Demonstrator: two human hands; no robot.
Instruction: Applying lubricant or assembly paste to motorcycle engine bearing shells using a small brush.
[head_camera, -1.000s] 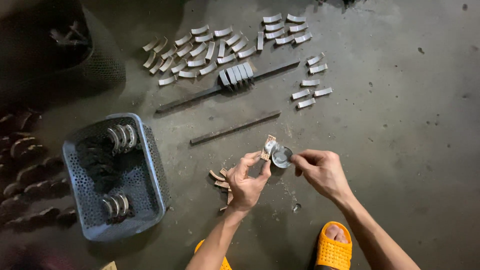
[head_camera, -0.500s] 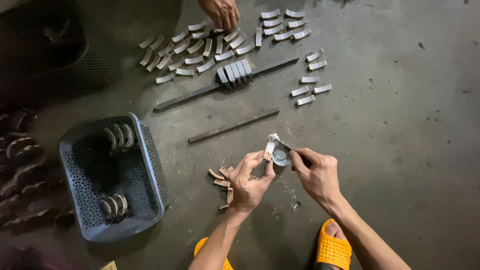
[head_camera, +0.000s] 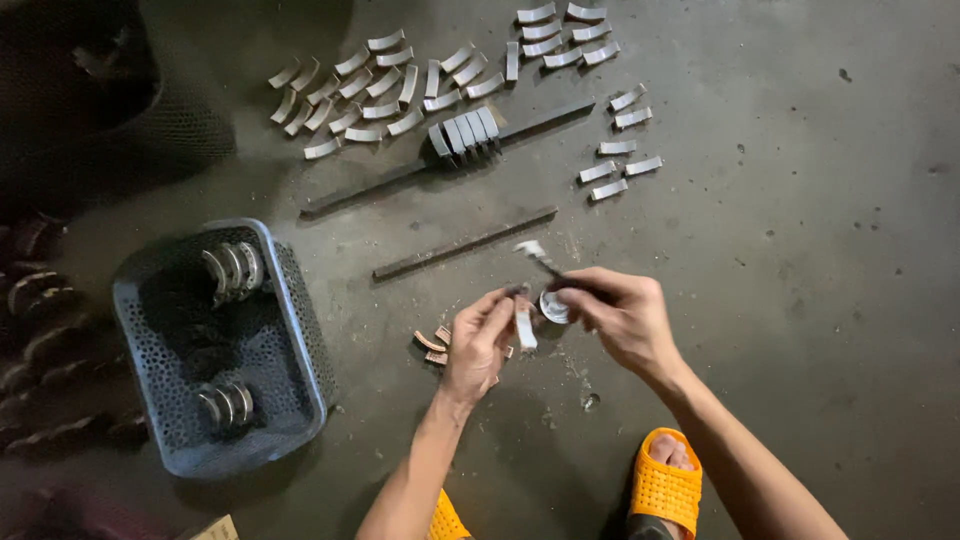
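Concrete floor (head_camera: 820, 300) under everything, viewed from my head camera. Far left: dark curved parts (head_camera: 40, 340) lie in a row along the frame edge, poorly lit. Next to them a blue perforated plastic basket (head_camera: 300, 330) holds two stacks of half-round bearing shells (head_camera: 232, 270), one near its top end and one near its bottom end.

Centre, above the hands: loose grey bearing shells (head_camera: 385, 85) spread in rows on the floor. A long dark metal bar (head_camera: 360, 190) runs diagonally with four shells (head_camera: 463, 132) seated across it. A shorter bar (head_camera: 465, 243) lies just below, parallel.

My left hand (head_camera: 478, 345) pinches one pale bearing shell (head_camera: 524, 326) between thumb and fingertips, held roughly upright. A few brownish shells (head_camera: 432, 345) lie on the floor just left of that hand.

My right hand (head_camera: 625, 318) is closed around a thin dark tool (head_camera: 545, 262), its tip pointing up-left; a small round tin (head_camera: 553, 306) sits between the two hands, touching the right-hand fingers. I cannot tell what the tool's tip carries.

Right: further shells (head_camera: 615, 150) in small groups. Bottom: orange slippers (head_camera: 665, 485) on my feet.
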